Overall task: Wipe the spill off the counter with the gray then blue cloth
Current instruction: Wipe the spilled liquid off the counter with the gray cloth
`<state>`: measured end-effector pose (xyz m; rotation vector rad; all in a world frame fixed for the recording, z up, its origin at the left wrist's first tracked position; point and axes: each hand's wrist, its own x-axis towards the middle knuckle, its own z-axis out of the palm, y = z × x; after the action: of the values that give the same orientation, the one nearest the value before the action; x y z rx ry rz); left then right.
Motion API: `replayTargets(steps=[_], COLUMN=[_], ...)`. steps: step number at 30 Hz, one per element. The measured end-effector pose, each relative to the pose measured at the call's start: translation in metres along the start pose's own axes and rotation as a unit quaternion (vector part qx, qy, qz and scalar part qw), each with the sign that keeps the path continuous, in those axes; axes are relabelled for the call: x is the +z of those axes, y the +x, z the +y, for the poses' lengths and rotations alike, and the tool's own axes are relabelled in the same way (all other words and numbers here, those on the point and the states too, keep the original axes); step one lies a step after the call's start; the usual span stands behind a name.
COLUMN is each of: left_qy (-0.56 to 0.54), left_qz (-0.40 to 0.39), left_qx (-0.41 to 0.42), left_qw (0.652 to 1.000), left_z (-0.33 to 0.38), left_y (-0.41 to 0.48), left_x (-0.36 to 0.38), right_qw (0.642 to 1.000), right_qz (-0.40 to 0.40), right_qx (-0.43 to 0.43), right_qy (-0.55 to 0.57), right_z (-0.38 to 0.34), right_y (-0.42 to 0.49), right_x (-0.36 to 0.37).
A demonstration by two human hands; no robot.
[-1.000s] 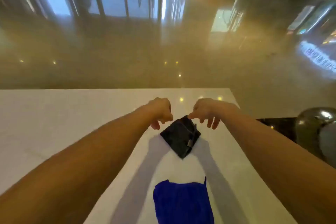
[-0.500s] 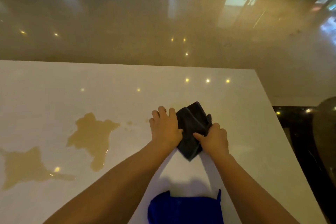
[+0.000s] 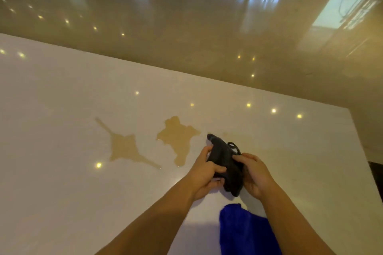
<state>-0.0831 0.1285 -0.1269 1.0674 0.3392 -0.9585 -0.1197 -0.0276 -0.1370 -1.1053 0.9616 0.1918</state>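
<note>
The gray cloth (image 3: pixel 224 163) is bunched up and is held between 2 hands over the white bench (image 3: pixel 62 109). The left hand (image 3: pixel 204 174) is closed around the cloth's left side, with its fingers curled over the top. The right hand (image 3: pixel 253 174) is closed on the cloth's right side, with the thumb pressed on top. One end of the cloth sticks out past the fingers, away from the person, and the other end hangs down between the wrists. 2 brown puddles of spill are seen on the bench: the near puddle (image 3: pixel 178 136) lies just left of the cloth, and the far puddle (image 3: pixel 124 147) lies further left. The blue cloth (image 3: pixel 244 232) lies on the bench close to the person, under the right arm.
</note>
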Motion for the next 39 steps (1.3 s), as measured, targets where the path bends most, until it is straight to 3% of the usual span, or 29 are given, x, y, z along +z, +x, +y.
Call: replayTargets(steps=[4, 7, 9, 12, 14, 18, 20, 21, 24, 26, 29, 31, 33, 39], left_qy=[-0.134, -0.180, -0.154, 0.005, 0.100, 0.268, 0.374, 0.430, 0.501, 0.547, 0.620, 0.633, 0.627, 0.626], left_qz=[-0.056, -0.087, -0.066, 0.080, 0.148, 0.176, 0.199, 0.221, 0.349, 0.429, 0.483, 0.482, 0.484, 0.487], left_qx=[0.047, 0.059, 0.082, 0.132, 0.150, 0.189, 0.158, 0.144, 0.172, 0.175, 0.052, 0.003, 0.010, 0.049], left_qw=[0.988, 0.978, 0.982, 0.988, 0.972, 0.928, 0.892, 0.863, 0.773, 0.697, 0.616, 0.606, 0.610, 0.607], left_z=[0.016, 0.022, 0.024, 0.026, 0.029, 0.035, 0.034, 0.030, 0.011, -0.004, -0.020, -0.033, -0.044, -0.048], left_y=[-0.041, -0.064, -0.069, -0.071, -0.069, -0.052, -0.047, -0.047, -0.060, -0.067, -0.070, -0.066, -0.063, -0.059], left_x=[-0.032, -0.049, -0.057, -0.064, -0.067, -0.076, -0.088, -0.098, -0.136, -0.167, -0.209, -0.227, -0.233, -0.236], right_qw=[0.967, 0.946, 0.958, 0.987, 0.990, 0.967, 0.938, 0.906, 0.750, 0.656, 0.564, 0.536, 0.525, 0.566], right_qz=[-0.191, -0.247, -0.234, -0.160, -0.098, -0.058, -0.020, 0.013, 0.091, 0.053, -0.042, -0.057, -0.029, 0.072], right_qx=[0.132, 0.138, 0.089, -0.005, -0.070, -0.133, -0.139, -0.144, -0.279, -0.385, -0.387, -0.389, -0.416, -0.347], right_qy=[0.103, 0.155, 0.141, 0.012, -0.076, -0.209, -0.318, -0.399, -0.593, -0.647, -0.729, -0.747, -0.742, -0.744], right_z=[0.018, 0.031, 0.023, 0.000, -0.014, -0.029, -0.025, -0.020, 0.003, 0.021, 0.048, 0.055, 0.041, -0.015], right_y=[-0.016, -0.023, -0.023, -0.015, -0.008, 0.011, 0.023, 0.027, 0.030, 0.035, 0.054, 0.077, 0.103, 0.156], right_x=[0.035, 0.055, 0.066, 0.083, 0.093, 0.110, 0.110, 0.110, 0.116, 0.125, 0.144, 0.150, 0.152, 0.169])
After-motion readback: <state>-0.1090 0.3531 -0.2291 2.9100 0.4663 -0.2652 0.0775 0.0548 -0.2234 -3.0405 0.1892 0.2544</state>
